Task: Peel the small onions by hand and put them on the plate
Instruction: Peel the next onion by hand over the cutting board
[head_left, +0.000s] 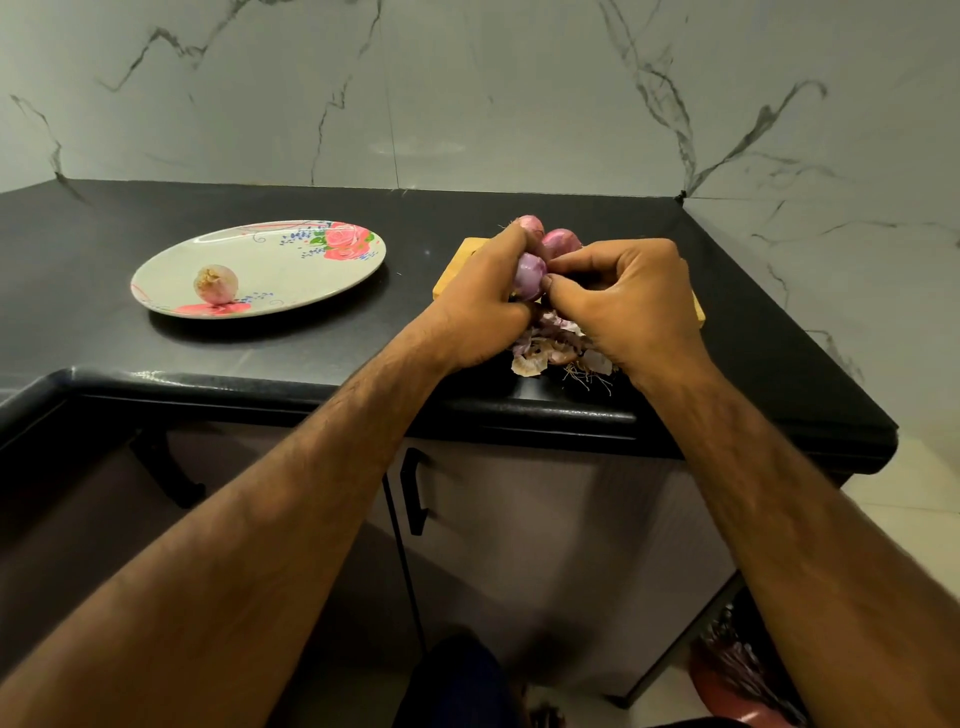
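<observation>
My left hand (480, 306) grips a small purple onion (529, 275) above a wooden board (451, 275). My right hand (628, 301) pinches at that onion's side with thumb and fingertips. Two more unpeeled onions (561, 243) lie just behind my hands on the board. A pile of torn onion skins (550, 348) sits below my hands near the counter's front edge. An oval flowered plate (291, 260) stands to the left, with one peeled onion (216, 283) on its near left part.
The black counter (156, 343) runs left in an L and ends at the right (831, 395). Marble wall panels stand behind it. Cabinet doors with black handles (415, 493) are below the counter. A reddish container (743, 680) sits on the floor at the lower right.
</observation>
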